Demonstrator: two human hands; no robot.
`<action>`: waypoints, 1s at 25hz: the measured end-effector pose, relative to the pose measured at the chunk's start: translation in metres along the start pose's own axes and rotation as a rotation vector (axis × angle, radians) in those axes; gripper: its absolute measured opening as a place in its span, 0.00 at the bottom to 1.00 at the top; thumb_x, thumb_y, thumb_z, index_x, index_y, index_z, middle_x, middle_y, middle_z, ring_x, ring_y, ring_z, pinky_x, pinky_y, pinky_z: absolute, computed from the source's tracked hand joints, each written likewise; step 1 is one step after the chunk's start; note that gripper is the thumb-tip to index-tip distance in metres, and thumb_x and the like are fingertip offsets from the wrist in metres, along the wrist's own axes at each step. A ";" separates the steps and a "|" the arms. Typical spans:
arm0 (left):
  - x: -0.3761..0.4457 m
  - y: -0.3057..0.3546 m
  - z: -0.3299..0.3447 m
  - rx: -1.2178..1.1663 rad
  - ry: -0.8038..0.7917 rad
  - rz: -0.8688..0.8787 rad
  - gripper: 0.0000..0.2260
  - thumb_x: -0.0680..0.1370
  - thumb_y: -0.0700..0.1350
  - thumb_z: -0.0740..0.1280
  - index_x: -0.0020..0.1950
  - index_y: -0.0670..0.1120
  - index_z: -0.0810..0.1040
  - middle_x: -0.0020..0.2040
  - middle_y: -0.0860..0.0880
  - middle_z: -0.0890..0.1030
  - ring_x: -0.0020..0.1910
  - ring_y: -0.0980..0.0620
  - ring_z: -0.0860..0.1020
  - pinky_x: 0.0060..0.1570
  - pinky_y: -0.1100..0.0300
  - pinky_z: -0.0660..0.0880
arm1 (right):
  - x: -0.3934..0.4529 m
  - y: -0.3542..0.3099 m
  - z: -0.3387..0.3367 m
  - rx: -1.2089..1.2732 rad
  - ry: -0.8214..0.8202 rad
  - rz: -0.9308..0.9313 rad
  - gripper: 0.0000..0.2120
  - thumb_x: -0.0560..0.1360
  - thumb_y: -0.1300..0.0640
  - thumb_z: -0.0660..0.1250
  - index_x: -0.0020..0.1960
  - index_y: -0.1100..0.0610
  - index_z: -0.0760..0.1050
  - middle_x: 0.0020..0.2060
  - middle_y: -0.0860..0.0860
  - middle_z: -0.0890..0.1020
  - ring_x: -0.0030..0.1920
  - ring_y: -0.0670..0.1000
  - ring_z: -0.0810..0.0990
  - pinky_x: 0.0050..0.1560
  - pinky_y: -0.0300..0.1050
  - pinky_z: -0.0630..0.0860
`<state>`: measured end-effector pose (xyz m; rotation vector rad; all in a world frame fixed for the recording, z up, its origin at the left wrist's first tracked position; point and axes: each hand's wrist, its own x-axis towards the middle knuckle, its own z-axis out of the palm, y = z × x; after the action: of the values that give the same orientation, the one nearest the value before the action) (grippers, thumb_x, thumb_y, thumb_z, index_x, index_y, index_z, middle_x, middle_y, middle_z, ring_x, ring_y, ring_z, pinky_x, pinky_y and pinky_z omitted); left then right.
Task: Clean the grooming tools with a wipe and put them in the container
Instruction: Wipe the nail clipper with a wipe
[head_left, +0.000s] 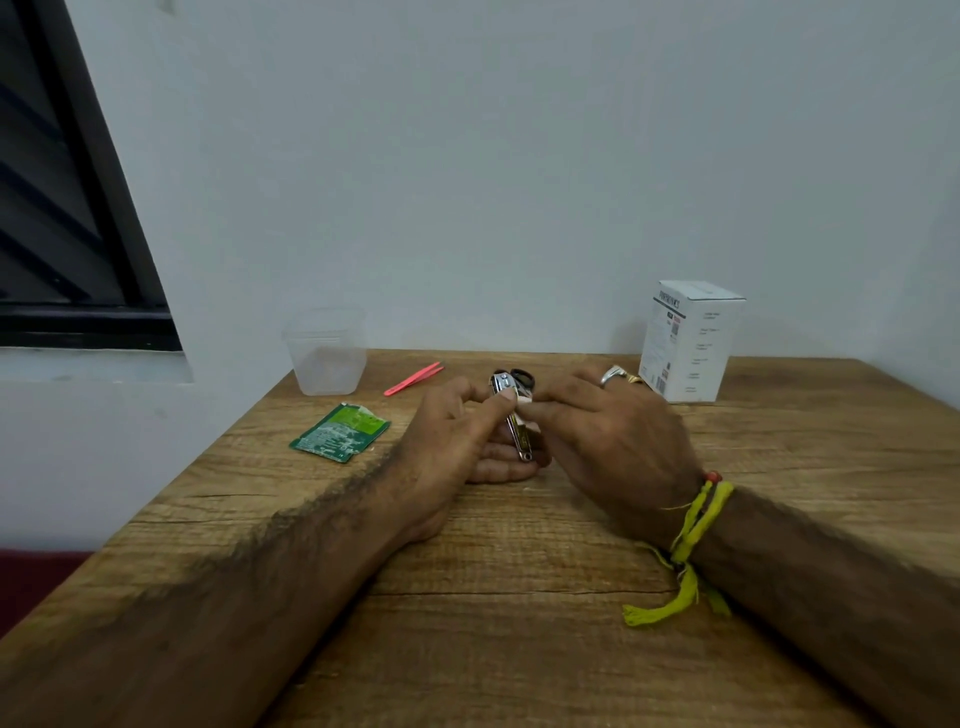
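Metal nail clipper (511, 415) sits between both hands above the wooden table (519, 597), pinched by the left hand (457, 441). The right hand (608, 441) pinches a wipe (525, 410) against it (wipe mostly hidden). Clear container (326, 351) stands well apart, far left.

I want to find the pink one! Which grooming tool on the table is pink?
The thin pink tweezers, lying untouched beside the clear plastic container. The silver metal nail clipper is held in both hands instead.
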<state>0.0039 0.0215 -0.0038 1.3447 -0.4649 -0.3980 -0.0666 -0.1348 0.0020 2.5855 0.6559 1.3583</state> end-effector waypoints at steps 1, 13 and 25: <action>0.000 0.000 0.000 -0.003 0.002 -0.003 0.09 0.82 0.45 0.67 0.53 0.39 0.75 0.36 0.41 0.85 0.35 0.43 0.86 0.33 0.56 0.82 | 0.000 -0.001 0.001 0.006 0.001 0.006 0.08 0.75 0.61 0.66 0.51 0.57 0.83 0.46 0.52 0.84 0.45 0.57 0.82 0.41 0.51 0.78; -0.002 0.002 -0.004 -0.044 -0.089 0.025 0.08 0.81 0.39 0.66 0.60 0.38 0.76 0.49 0.37 0.86 0.45 0.40 0.86 0.40 0.58 0.84 | -0.006 0.011 0.003 1.071 0.102 1.229 0.05 0.72 0.63 0.74 0.46 0.56 0.85 0.39 0.51 0.87 0.41 0.49 0.83 0.37 0.43 0.81; -0.007 0.005 -0.004 -0.085 -0.120 0.025 0.16 0.74 0.36 0.72 0.60 0.37 0.76 0.45 0.37 0.85 0.44 0.38 0.86 0.41 0.56 0.84 | -0.007 0.001 0.000 1.051 -0.028 1.045 0.08 0.72 0.68 0.72 0.42 0.55 0.85 0.37 0.52 0.86 0.35 0.46 0.82 0.32 0.40 0.77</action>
<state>0.0003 0.0294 -0.0006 1.2367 -0.5578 -0.4750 -0.0698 -0.1391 -0.0032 4.1389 -0.1767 1.3450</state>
